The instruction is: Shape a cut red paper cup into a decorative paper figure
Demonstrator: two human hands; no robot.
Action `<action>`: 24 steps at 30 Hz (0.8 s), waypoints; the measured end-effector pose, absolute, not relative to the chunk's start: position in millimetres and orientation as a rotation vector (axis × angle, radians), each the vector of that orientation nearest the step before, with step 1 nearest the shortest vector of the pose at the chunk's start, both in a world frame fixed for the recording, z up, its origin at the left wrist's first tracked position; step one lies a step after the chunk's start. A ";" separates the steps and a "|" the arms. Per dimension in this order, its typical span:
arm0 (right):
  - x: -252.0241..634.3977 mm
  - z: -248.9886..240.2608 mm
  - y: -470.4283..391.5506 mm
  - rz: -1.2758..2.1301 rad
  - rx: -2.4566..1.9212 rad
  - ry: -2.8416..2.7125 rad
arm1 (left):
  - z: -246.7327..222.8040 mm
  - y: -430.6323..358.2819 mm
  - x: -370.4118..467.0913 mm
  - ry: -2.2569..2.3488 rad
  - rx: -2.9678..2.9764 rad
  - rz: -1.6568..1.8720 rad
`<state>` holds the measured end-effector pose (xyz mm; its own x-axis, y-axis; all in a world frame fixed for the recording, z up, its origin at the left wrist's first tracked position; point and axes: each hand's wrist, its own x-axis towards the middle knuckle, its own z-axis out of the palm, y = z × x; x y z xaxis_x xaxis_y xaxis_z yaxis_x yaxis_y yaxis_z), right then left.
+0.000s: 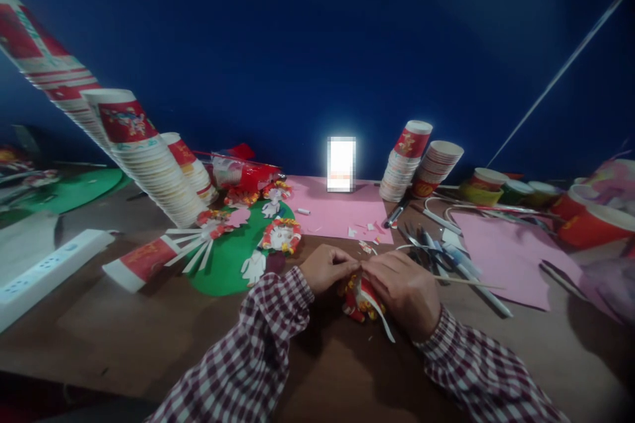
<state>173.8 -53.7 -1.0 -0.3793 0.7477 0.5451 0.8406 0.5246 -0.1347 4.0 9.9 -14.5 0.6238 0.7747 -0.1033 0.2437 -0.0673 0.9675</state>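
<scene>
Both my hands meet over the table around a crumpled red, yellow and white piece of cut paper cup [366, 301]. My left hand [327, 269] pinches its upper edge between thumb and fingers. Bent over its right side, my right hand [404, 287] closes on the same piece; a white curved strip hangs down beside it. A thin wooden stick [469, 281] runs out to the right from behind my right hand; whether it is held I cannot tell. My fingers hide much of the piece. Small paper scraps [367, 246] lie just beyond my fingertips.
Stacked paper cups [149, 152] lean at left, with another stack [404, 162] at the back. A green sheet [223, 271] carries cup cutouts. Pink paper [317, 211], scissors and knives [431, 248], a power strip [49, 271] and a lying cup [141, 263] surround the hands.
</scene>
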 end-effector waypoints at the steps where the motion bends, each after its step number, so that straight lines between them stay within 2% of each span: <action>1: 173.9 -1.1 -53.8 -0.230 -1.284 -2.220 | -13.5 9.8 3.7 0.857 1.627 0.532; 10: 170.5 2.0 -56.5 -0.270 -1.256 -2.263 | -8.3 13.9 -1.7 0.847 1.804 0.516; 24: 176.3 2.4 -55.3 -0.375 -1.248 -2.338 | -12.0 16.5 -4.0 0.945 1.572 0.488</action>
